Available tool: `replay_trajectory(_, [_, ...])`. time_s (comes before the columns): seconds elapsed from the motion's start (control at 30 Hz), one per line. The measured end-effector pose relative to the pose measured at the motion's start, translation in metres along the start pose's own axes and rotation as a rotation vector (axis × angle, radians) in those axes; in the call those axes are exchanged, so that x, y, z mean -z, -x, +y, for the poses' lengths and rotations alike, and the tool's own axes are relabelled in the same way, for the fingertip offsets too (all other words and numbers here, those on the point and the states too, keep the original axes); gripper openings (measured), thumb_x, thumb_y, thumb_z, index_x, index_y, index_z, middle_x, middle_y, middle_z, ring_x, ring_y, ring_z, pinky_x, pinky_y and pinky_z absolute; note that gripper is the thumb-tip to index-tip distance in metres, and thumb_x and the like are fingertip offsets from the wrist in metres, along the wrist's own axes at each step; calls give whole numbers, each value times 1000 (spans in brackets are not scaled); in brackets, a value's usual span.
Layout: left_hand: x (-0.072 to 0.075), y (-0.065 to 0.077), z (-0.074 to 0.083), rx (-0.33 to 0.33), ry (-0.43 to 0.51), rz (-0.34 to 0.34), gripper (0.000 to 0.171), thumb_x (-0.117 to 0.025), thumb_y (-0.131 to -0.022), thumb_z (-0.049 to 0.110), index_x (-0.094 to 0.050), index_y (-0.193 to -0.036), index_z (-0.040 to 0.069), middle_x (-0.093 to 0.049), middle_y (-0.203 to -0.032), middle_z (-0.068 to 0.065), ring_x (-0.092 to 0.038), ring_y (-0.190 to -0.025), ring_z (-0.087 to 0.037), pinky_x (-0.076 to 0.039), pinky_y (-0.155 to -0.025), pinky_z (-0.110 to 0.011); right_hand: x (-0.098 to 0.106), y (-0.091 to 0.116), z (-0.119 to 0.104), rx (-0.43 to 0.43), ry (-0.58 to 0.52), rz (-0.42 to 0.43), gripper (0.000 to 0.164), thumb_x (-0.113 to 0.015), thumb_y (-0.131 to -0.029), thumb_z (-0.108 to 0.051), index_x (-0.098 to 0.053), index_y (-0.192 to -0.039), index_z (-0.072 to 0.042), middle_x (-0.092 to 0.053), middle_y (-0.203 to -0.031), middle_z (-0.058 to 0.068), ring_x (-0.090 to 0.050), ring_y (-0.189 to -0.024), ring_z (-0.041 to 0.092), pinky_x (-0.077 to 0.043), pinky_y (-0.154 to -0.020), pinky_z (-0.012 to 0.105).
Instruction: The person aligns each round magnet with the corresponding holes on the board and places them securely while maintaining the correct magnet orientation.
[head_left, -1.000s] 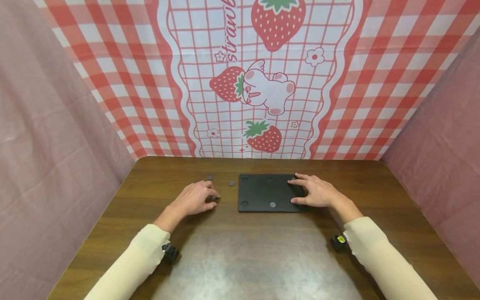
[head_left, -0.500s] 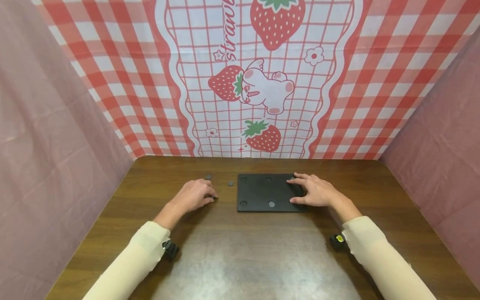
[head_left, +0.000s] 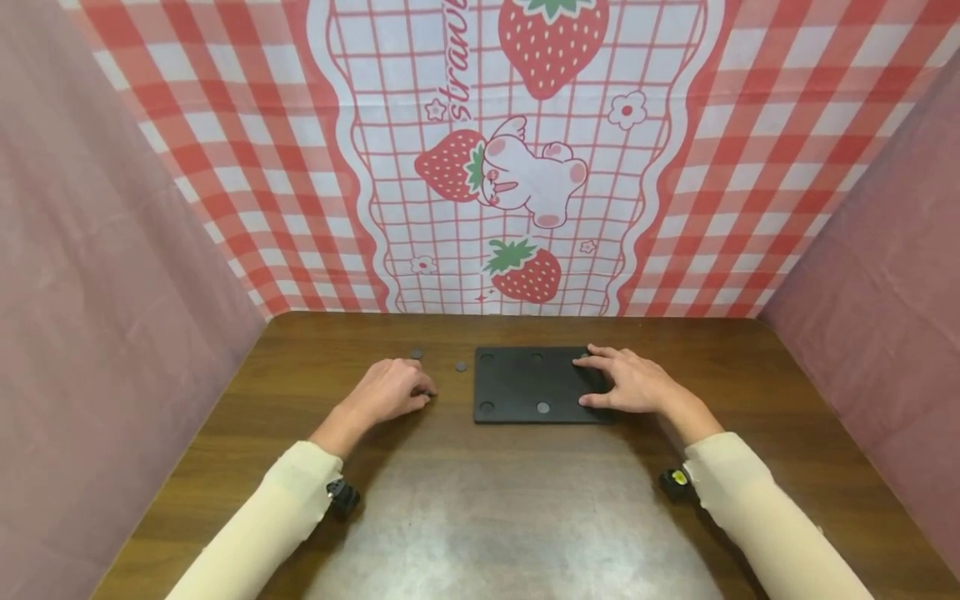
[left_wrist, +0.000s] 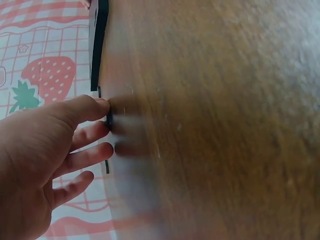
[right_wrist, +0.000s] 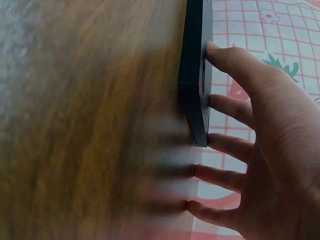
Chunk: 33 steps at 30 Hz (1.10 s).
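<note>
My left hand is down at the tabletop, left of a flat black board. Thumb and index finger pinch a small dark disc, seen edge-on in the left wrist view and mostly covered in the head view. Two similar loose discs lie nearby, one grey disc by the board's left edge and another disc behind the hand. Round recesses line the board's long sides, and a grey disc fills the near middle one. My right hand rests with spread fingers on the board's right end, hiding that part.
The brown wooden table runs back to a strawberry-print checked cloth. Pink drapes hang on both sides. A small dark camera sits on each wrist.
My left thumb and index finger have come together on the disc, which showed more openly between them a second ago. The right hand and the board stay in place.
</note>
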<state>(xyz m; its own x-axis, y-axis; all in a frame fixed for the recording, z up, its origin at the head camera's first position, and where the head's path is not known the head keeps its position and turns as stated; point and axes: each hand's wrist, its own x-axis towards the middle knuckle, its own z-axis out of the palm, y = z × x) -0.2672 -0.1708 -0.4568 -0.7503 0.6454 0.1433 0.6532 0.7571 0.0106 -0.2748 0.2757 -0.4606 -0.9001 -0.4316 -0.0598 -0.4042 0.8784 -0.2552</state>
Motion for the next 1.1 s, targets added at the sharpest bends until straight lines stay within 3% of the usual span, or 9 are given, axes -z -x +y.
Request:
replay_trajectory(0.3, [-5,-2,-6,-14,38,40,12,-88,-96,21,-91,-107,23,-85,-105,2,-78,-91,-16,-65,-79,-40,5,-2,-2,-1,-18,-1,78,-85,-94,-57,-66,-159,-19,-49,-176,25,-55,-150,56,-51,-112,79])
replay_trajectory(0.37, [-25,-5,-22,-58,63,72,12,-85,-100,30,-90,-109,25,-84,-106,5,-76,-90,-13,-64,-78,-37,5,-2,-2,-1,-19,-3,78,-85,-94,-57,-66,-159,-19,-49,-176,25,-56,-150,56,-52,-112,79])
replay_trajectory(0.53, [-26,-5,-22,-60,72,89,12,-85,-99,30,-91,-108,25,-84,-104,4,-75,-86,-12,-63,-75,-37,5,-3,-3,6,-20,-1,78,-86,-94,-58,-67,-159,-19,-49,-175,26,-56,-149,56,-51,-112,78])
replay_trajectory(0.6, [-5,-3,-6,-18,53,64,11,-89,-94,20,-91,-105,22,-83,-101,1,-74,-82,-14,-63,-73,-39,4,-2,-2,8,-19,2,78,-86,-93,-58,-67,-158,-19,-49,-175,26,-56,-149,56,-52,-111,78])
replay_trajectory(0.83, [3,-6,1,26,16,27,10,-86,-97,22,-91,-105,25,-81,-99,3,-62,-73,-6,-56,-66,-29,3,-1,0,0,-19,-2,78,-85,-94,-57,-66,-159,-19,-49,-175,26,-57,-148,55,-52,-110,78])
replay_trajectory(1.1, [7,-8,4,21,25,29,9,-85,-97,23,-91,-104,25,-80,-96,3,-61,-72,-5,-53,-64,-28,3,-1,0,-5,-23,-8,78,-85,-94,-57,-65,-160,-20,-47,-177,25,-57,-148,53,-52,-110,77])
